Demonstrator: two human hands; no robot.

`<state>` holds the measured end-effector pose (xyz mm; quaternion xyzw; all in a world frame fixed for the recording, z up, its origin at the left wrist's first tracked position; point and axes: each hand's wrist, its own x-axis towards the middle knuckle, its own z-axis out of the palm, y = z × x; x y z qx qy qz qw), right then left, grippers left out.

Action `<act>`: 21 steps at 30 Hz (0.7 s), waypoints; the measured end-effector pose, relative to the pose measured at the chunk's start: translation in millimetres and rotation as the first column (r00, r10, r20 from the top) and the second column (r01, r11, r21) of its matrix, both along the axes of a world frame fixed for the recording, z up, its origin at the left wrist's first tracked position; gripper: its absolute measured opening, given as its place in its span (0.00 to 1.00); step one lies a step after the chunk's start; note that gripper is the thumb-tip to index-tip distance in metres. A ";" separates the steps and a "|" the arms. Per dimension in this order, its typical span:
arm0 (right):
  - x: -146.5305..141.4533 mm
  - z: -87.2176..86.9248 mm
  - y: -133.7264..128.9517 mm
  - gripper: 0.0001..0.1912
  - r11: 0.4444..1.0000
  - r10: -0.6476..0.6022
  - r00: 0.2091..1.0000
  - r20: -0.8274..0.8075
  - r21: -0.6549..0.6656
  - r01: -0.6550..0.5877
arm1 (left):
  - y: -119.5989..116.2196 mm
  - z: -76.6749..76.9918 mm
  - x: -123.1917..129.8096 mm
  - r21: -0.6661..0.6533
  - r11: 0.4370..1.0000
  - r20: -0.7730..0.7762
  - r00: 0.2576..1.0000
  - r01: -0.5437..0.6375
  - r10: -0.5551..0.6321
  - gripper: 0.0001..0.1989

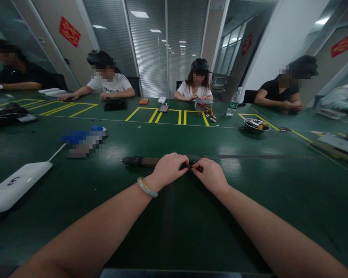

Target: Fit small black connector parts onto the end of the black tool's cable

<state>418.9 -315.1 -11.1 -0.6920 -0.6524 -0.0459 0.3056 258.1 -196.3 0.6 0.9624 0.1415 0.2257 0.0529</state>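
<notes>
Across the green table lies a dark cylindrical tool (149, 162), with a narrow metal tip at its left end and a brownish body. My left hand (169, 168) is closed over its middle, with the fingers curled around a small black part (183, 166) at the near side. Close beside it, my right hand (210, 173) pinches at the same spot, thumb and forefinger pressed together. Whatever is between those right fingertips is too small to make out. A pale bangle (147, 188) circles my left wrist.
On the left, a white device (20, 185) is joined by a cable to a blue-ended item (75, 137). Farther off are a metal bowl (256, 130) of small parts, a water bottle (233, 104), a wired box (203, 102) and yellow tape outlines (179, 117). Several people sit around the table.
</notes>
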 end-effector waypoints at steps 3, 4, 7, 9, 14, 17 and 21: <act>-3.7 2.6 -0.4 0.04 1.000 -0.018 0.999 0.050 -0.019 0.019 | -0.4 -0.9 0.9 0.004 1.000 -0.001 1.000 -0.018 0.018 0.07; -5.0 3.8 -0.5 0.04 0.999 -0.024 0.997 0.071 -0.028 0.026 | -0.5 -1.0 1.2 0.004 1.000 0.000 1.000 -0.025 0.025 0.06; -8.3 7.7 -1.0 0.04 0.997 -0.035 0.991 0.125 -0.066 0.044 | -1.1 -0.7 1.5 0.003 0.999 -0.004 0.999 -0.041 0.041 0.06; -9.3 9.3 -1.2 0.04 0.995 -0.037 0.989 0.147 -0.088 0.050 | -1.6 -0.3 1.6 0.003 0.999 -0.011 0.999 -0.049 0.049 0.06; -8.7 8.7 1.0 0.03 0.992 -0.037 0.989 0.145 -0.110 0.053 | -1.7 -0.8 2.0 0.007 0.997 -0.023 0.997 -0.075 0.076 0.08; -7.5 7.1 4.9 0.07 0.991 -0.027 0.992 0.122 -0.124 0.042 | -1.3 -1.4 2.6 0.009 0.996 -0.022 0.996 -0.086 0.086 0.09; -5.4 6.4 10.2 0.12 0.987 -0.010 0.989 0.144 -0.155 0.033 | -1.6 -0.1 2.9 0.015 0.997 -0.020 0.997 -0.081 0.081 0.09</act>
